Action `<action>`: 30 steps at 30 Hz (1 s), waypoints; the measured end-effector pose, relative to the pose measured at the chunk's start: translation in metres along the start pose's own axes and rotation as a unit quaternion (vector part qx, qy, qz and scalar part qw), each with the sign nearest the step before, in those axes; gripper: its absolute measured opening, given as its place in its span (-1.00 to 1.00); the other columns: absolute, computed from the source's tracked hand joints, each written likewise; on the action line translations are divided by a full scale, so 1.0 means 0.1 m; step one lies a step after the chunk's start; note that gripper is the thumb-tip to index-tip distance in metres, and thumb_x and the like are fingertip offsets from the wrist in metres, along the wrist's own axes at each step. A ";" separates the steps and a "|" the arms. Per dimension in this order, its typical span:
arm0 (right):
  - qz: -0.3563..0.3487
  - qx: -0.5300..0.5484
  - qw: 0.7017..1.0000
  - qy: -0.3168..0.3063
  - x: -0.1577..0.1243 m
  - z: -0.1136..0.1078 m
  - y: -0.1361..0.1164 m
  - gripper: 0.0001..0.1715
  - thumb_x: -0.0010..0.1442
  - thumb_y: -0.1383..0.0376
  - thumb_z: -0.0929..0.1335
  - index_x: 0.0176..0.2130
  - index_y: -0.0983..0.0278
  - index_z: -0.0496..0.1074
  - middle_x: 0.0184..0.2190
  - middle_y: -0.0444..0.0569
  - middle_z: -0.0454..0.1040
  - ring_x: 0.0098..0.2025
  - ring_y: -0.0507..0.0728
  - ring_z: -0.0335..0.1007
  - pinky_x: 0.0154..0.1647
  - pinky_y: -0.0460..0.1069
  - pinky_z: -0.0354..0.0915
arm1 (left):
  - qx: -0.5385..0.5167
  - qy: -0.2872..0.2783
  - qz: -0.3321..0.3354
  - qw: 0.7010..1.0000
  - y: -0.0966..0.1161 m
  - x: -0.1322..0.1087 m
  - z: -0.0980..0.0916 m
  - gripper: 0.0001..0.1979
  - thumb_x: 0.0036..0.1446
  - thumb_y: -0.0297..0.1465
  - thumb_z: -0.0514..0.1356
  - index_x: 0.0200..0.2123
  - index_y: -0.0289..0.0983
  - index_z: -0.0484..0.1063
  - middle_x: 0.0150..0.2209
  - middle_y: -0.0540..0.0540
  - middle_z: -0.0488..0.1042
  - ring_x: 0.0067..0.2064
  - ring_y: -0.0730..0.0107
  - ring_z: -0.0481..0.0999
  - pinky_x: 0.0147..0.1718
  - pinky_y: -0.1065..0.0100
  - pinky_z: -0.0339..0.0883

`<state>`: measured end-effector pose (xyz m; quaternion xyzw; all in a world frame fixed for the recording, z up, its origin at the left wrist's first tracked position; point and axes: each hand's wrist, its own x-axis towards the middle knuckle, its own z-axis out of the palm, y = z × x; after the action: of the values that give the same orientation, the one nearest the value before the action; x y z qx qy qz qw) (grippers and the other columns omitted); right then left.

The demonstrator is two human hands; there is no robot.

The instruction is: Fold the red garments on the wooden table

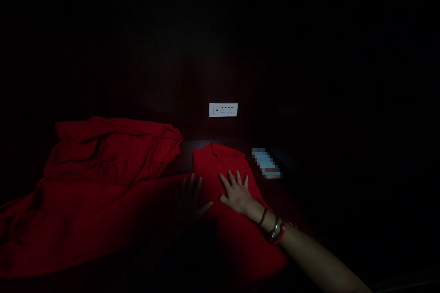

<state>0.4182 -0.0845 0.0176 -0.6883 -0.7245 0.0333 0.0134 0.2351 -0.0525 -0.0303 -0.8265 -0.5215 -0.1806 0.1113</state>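
Red cloth (pixel 240 242), folded into a long strip with a straight far edge, lies in front of me; its exact kind I cannot make out. My right hand (pixel 238 194) rests palm down on it, fingers spread. Bracelets circle that wrist. In deep shadow to the left, my left hand (pixel 191 203) also lies flat with fingers apart at the strip's left side. A wide stretch of red cloth (pixel 96 219) runs leftward from there, and a crumpled red heap (pixel 113 151) sits behind it. Neither hand grasps anything.
A white wall socket (pixel 223 110) is set in the dark upright panel behind the cloth. Right of the folded strip lies a pale, pixelated flat object (pixel 266 163) on the dark surface. The surroundings are mostly too dark to see.
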 end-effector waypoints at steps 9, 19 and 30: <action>-0.011 -0.050 0.998 0.045 -0.09 -0.09 0.07 -0.25 0.08 0.09 0.21 0.19 0.27 -0.03 0.20 0.20 -0.10 0.19 0.44 -0.26 0.04 0.36 -0.21 | -0.003 0.020 -0.001 1.000 -0.15 -0.13 -0.03 -0.24 -0.05 0.00 0.02 0.16 -0.30 0.04 0.20 -0.26 -0.01 0.18 -0.09 -0.02 0.02 -0.06 -0.02; 0.003 -0.073 0.997 -0.009 -0.29 -0.19 0.00 -0.60 0.10 0.52 0.12 -0.08 0.35 0.28 -0.19 0.14 0.36 -0.21 0.15 0.35 -0.26 -0.02 0.24 | 0.006 -0.035 -0.010 0.999 -0.14 -0.14 -0.04 -0.27 0.00 -0.02 -0.04 0.16 -0.34 0.03 0.19 -0.24 0.02 0.18 -0.01 0.00 0.05 -0.09 -0.10; -0.025 -0.034 0.999 -0.021 -0.34 -0.33 0.27 -0.60 0.13 0.49 0.11 -0.10 0.34 0.34 -0.18 0.15 0.35 -0.20 0.11 0.34 -0.21 -0.06 0.23 | -0.035 -0.031 0.015 0.999 -0.26 -0.17 -0.17 -0.36 0.01 -0.03 -0.01 0.13 -0.20 0.10 0.14 -0.24 0.15 0.15 -0.04 0.09 0.01 -0.07 -0.01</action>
<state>0.4488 -0.1166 0.0492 -0.6693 -0.7422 0.0229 -0.0245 0.2018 -0.0615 -0.0222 -0.8431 -0.5051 -0.1714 0.0684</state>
